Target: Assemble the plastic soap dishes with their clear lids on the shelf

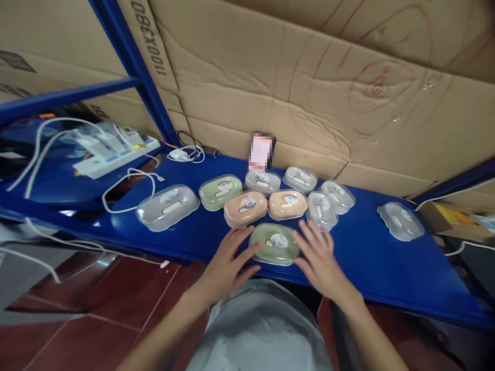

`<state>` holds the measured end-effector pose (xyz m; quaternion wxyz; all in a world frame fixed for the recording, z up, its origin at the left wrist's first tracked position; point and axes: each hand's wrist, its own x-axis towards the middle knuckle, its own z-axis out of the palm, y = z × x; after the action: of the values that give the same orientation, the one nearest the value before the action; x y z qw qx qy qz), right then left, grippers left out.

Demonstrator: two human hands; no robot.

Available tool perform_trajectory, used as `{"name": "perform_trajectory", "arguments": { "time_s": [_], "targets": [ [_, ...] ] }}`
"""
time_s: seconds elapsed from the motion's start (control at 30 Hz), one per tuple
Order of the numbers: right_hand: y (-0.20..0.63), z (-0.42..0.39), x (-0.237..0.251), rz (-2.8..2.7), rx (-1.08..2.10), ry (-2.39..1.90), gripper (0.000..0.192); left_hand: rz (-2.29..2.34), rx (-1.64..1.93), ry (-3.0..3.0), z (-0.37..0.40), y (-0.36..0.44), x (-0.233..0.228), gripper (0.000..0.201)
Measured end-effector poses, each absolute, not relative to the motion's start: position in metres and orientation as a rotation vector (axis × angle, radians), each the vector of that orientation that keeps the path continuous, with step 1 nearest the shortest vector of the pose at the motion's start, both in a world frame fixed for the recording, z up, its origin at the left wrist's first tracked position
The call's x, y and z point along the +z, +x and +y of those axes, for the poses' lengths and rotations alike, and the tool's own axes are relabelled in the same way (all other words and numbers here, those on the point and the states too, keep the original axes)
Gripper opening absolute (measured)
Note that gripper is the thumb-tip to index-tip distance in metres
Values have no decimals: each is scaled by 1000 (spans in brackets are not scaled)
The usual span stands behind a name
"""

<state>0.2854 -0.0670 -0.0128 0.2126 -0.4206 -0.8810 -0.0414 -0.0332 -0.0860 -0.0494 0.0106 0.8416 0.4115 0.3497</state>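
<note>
A rounded green plastic box [274,246] with a clear cover, a round sticker and a small pale strip lies near the front edge of the blue shelf. My left hand [234,257] is at its left side, fingers spread, the tips at the rim. Over its right side my right hand [317,257] reaches with fingers apart. Whether either hand presses on the box I cannot tell. Just behind are a pink box [245,210] and a peach box [287,206]. A grey box [322,212] stands close beyond my right fingertips.
More boxes of this kind lie around: a green one [220,194], a grey one [166,210] at left, another grey one [400,222] far right. A blurred-out phone [261,151] leans on the cardboard [232,77]. A power strip [116,161] and white cables lie left.
</note>
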Motion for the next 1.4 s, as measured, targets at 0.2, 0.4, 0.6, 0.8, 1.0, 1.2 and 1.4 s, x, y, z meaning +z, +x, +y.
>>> {"name": "perform_trajectory", "arguments": {
  "time_s": [0.2, 0.4, 0.6, 0.8, 1.0, 1.2, 1.4],
  "targets": [
    [395, 64, 28, -2242, -109, -1475, 44, 1729, 959, 2621, -6, -114, -14, 37],
    [419, 117, -13, -2132, -138, -1640, 53, 1722, 555, 2370, 88, -149, -2, 62],
    [431, 115, -40, -2067, -159, -1663, 57, 1798, 505, 2307, 154, -143, 5, 62],
    [449, 124, -46, -2040, -167, -1630, 53, 1950, 605, 2345, 151, -119, -18, 58],
    [451, 123, -46, -1973, -289, -1719, 49, 1910, 540, 2542, 132, -98, -11, 40],
    [436, 109, -32, -2202, -294, -1689, 42, 1965, 441, 2560, 122, -93, -1, 42],
    [433, 104, -33, -2311, -243, -1731, 46, 2082, 306, 2436, 122, -99, -7, 55]
  ]
}}
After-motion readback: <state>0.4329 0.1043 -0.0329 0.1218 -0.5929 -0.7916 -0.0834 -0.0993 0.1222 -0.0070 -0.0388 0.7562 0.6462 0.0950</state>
